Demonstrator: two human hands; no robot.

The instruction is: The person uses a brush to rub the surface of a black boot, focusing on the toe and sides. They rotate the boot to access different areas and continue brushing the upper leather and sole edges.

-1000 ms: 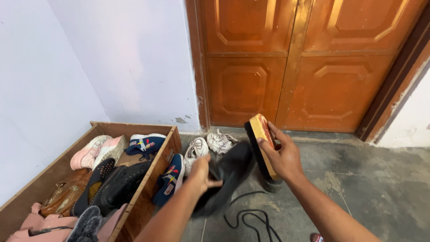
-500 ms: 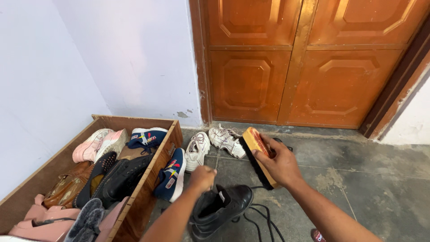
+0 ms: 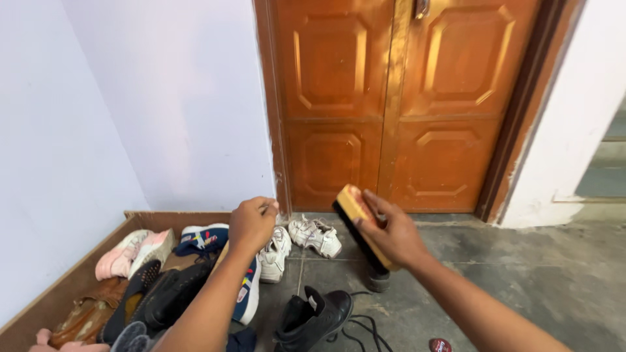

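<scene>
While my right hand (image 3: 391,236) is raised in front of the wooden door (image 3: 391,104), its fingers (image 3: 378,205) are wrapped around a shoe brush (image 3: 360,225), pinching the tan wooden back with the dark bristles turned down and to the left. My left hand (image 3: 253,223) is lifted above the corner of the wooden box (image 3: 78,277), its fingers curled in toward the palm; I cannot tell whether they pinch anything, and they touch no shoe.

Below and between both hands I see 1 black boot (image 3: 312,318) standing upright on the grey floor (image 3: 535,280), its opening toward me, apart from either hand. Black laces (image 3: 365,329) lie loose on the floor just beside it. A 2nd dark shoe (image 3: 377,280) sits under the brush, mostly hidden by my right hand.

Near the door's foot lie 2 white sneakers (image 3: 315,236), one angled toward the box, the other just right of it. A blue sneaker (image 3: 248,296) leans against the outside of the box wall, partly behind my left forearm. Inside the box I make out pink shoes (image 3: 127,254), another blue sneaker (image 3: 201,238), black shoes (image 3: 166,296) and a brown bag (image 3: 81,319), all crowded together. A small round red tin (image 3: 439,345) rests on the floor at the lower edge, beside my right forearm.
</scene>
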